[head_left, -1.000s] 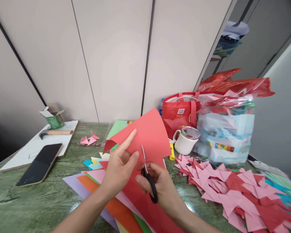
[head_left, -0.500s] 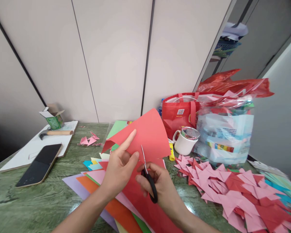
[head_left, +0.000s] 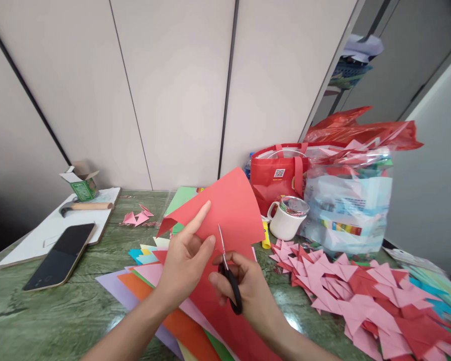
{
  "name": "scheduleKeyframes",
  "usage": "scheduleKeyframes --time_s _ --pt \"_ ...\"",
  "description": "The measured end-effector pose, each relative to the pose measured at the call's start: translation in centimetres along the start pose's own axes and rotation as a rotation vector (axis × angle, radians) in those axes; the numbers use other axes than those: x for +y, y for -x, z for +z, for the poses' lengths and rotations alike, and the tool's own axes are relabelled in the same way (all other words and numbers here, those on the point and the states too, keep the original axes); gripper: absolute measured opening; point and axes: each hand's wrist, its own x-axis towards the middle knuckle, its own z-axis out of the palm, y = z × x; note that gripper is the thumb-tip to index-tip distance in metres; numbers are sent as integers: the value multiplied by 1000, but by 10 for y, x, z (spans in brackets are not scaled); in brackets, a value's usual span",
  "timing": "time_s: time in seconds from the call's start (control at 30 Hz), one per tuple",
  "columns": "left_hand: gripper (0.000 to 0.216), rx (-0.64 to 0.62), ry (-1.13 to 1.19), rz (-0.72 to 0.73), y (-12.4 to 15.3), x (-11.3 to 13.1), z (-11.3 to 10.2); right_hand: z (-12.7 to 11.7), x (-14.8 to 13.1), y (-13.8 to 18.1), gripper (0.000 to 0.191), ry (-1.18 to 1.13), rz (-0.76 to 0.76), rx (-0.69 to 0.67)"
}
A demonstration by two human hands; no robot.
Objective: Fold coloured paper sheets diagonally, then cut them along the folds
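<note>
A curved sheet of red paper (head_left: 235, 200) is held up in the middle of the head view. My left hand (head_left: 186, 255) grips its lower left part, with the index finger stretched along the surface and the thumb near the blade. My right hand (head_left: 244, 288) is closed round the black handles of a pair of scissors (head_left: 231, 281). One blade lies in front of the red sheet, pointing up; the other blade is not visible. Below both hands lies a fanned stack of coloured paper (head_left: 176, 326), with red, orange, purple and other sheets.
Folded pink and red paper pieces (head_left: 361, 296) pile up on the right. Behind them stand a white mug (head_left: 285, 228), a yellow glue stick (head_left: 266, 235), a red bag (head_left: 274, 180) and a plastic bag (head_left: 346, 210). Leftward lie a phone (head_left: 60, 255), a hammer (head_left: 92, 205) and a small box (head_left: 82, 188).
Both hands, the red paper and the scissors stay almost still. The view has shifted very slightly.
</note>
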Motion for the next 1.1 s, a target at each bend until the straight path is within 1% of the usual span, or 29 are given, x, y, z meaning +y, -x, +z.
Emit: scheduleKeyframes --time_s 0.1,0.17,0.27,0.37,0.57,0.67,0.8,1.1 --pt "63 -6 7 15 1 0 1 -1 -2 0 45 5 -48 3" --pt "63 -26 33 14 3 -1 3 -2 -4 1 41 25 -65 -5" --pt "62 -47 73 9 7 -1 6 -4 -8 1 35 38 -71 -62" --pt "59 -36 114 17 9 -2 9 -5 -9 1 35 43 -75 -94" --pt "51 31 95 54 8 -7 10 -3 -8 1 43 65 -62 -66" --pt "51 24 119 49 9 -8 11 -2 -6 1 43 71 -72 -47" --pt "57 4 180 4 11 -6 12 -2 -6 2 42 61 -74 -29" --pt "60 -5 208 -22 11 -8 12 1 -12 3 45 75 -16 41"
